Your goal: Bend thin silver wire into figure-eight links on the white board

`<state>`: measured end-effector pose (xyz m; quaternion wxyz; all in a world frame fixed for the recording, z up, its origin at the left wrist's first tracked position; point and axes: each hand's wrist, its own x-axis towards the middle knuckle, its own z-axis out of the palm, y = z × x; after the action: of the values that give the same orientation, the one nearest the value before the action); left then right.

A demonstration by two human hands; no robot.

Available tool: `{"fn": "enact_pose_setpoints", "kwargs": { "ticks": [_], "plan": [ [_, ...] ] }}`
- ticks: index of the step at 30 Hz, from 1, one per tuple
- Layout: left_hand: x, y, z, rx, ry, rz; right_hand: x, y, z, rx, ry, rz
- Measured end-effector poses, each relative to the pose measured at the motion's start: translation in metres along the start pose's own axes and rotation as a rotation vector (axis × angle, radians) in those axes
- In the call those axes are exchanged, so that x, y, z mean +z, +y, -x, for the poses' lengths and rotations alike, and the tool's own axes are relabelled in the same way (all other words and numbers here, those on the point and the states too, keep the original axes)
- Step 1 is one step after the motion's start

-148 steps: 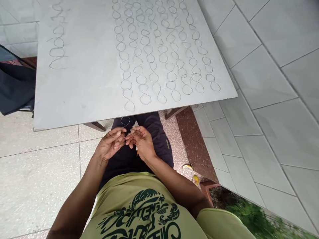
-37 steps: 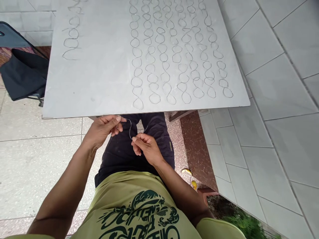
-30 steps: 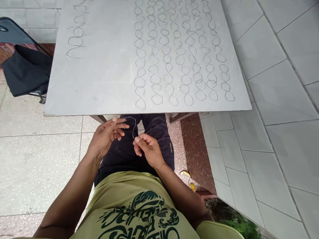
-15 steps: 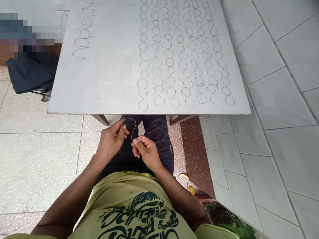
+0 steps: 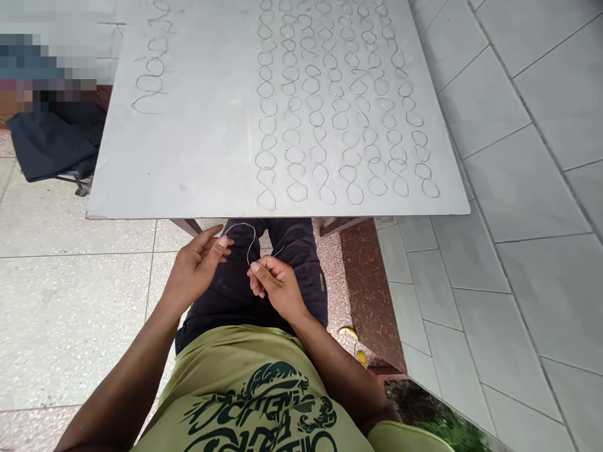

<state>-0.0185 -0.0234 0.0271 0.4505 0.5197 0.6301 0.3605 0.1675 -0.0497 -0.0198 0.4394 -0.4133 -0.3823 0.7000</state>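
Note:
A thin, pale wire (image 5: 255, 235) curves in an S shape above my lap, below the table's front edge. My right hand (image 5: 276, 282) is closed in a pinch on its lower bend, with a short tail sticking out beyond the fingers to the upper right. To the left, my left hand (image 5: 200, 260) has its fingers loosely apart. The wire's upper left end reaches the left thumb and index finger; whether it touches them is hard to make out.
On the grey-white table (image 5: 202, 157) lie several columns of figure-eight wire pieces (image 5: 296, 191) and, at left, a row of overlapping curved wires (image 5: 149, 83). Dark cloth (image 5: 51, 144) hangs over a seat at far left. A tiled wall (image 5: 532, 188) borders the right side.
My left hand has moved left and its fingers have loosened from around the wire's upper loop. My right hand keeps its pinch in nearly the same place. The view has shifted slightly.

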Motion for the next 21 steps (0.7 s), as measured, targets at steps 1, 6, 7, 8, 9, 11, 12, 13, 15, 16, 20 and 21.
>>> {"fn": "enact_pose_setpoints", "kwargs": {
  "ticks": [1,6,7,8,9,11,12,13,15,16,20,21],
  "plan": [
    [0.002,-0.002,0.002,-0.062,-0.029,0.159,-0.001,-0.001,0.000,0.001,-0.007,0.008],
    [0.012,-0.007,-0.006,-0.210,-0.239,0.715,0.002,-0.002,0.002,0.025,-0.056,0.026],
    [0.014,-0.006,-0.010,-0.211,-0.256,0.776,0.003,-0.002,0.003,0.031,-0.066,0.027],
    [0.016,-0.006,-0.013,-0.207,-0.263,0.817,0.004,-0.002,0.003,0.037,-0.071,0.028],
    [0.019,-0.006,-0.017,-0.202,-0.264,0.837,0.005,-0.001,0.003,0.044,-0.071,0.026],
    [0.023,-0.005,-0.022,-0.188,-0.250,0.836,0.006,0.001,0.004,0.058,-0.057,0.005],
    [0.024,-0.005,-0.024,-0.182,-0.238,0.829,0.006,0.002,0.004,0.063,-0.044,-0.016],
    [0.025,-0.006,-0.025,-0.180,-0.225,0.822,0.006,0.003,0.004,0.066,-0.027,-0.041],
    [0.026,-0.007,-0.026,-0.178,-0.195,0.821,0.005,0.005,0.004,0.064,0.008,-0.094],
    [0.026,-0.008,-0.025,-0.179,-0.174,0.824,0.005,0.006,0.003,0.059,0.022,-0.119],
    [0.022,-0.012,-0.015,-0.172,-0.057,0.824,0.007,0.007,0.003,0.040,0.051,-0.168],
    [0.020,-0.013,-0.013,-0.167,-0.027,0.818,0.008,0.008,0.003,0.044,0.052,-0.166]
  ]
}}
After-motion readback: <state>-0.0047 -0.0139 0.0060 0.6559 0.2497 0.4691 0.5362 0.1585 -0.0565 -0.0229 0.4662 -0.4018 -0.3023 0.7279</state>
